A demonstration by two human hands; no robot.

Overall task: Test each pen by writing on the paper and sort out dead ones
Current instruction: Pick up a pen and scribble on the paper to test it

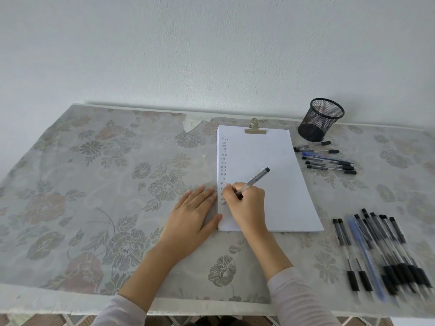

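A pile [376,252] of pens lies near the table's [70,184] front right edge, likely kept within the writing hand's reach. The left hand [190,215] lies flat, fingers straight, against the paper's [270,161] left edge to steady it. The right hand [247,203] pinches a pen [255,178], its tip on the paper under a column of test words. Farther right, a smaller group [327,161] lies apart by the cup [320,120], seemingly sorted.

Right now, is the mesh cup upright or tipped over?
Upright: the mesh cup stands on its base, open rim facing up.
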